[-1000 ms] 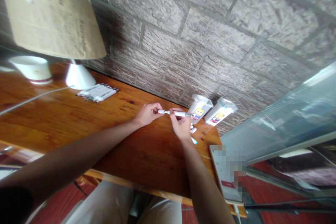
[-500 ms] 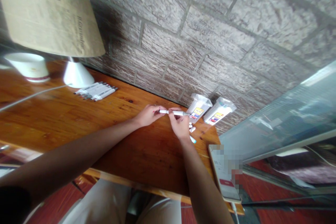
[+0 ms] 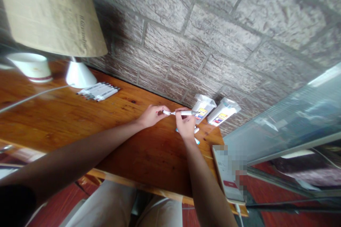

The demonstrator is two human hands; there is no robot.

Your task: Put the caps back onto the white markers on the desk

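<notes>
My left hand (image 3: 153,115) pinches a short white marker cap (image 3: 166,112) between thumb and fingers. Just to its right, my right hand (image 3: 185,124) grips a white marker (image 3: 186,112), held level with its tip pointing at the cap. A small gap shows between the tip and the cap. Beneath and beside my right hand, several more markers (image 3: 196,141) lie on the wooden table, partly hidden by the hand. Behind it stand two clear plastic marker boxes, the nearer one (image 3: 204,104) and a second one (image 3: 223,111) with markers inside.
A row of grey-white markers (image 3: 102,91) lies by the white lamp base (image 3: 80,74). Left of the lamp is a paper cup (image 3: 32,67). A phone-like device (image 3: 226,181) with a cable sits at the table's right edge. A brick wall (image 3: 165,46) runs along the back.
The cap and the marker have come apart. My right hand has shifted slightly right with the marker, while my left hand keeps the cap.
</notes>
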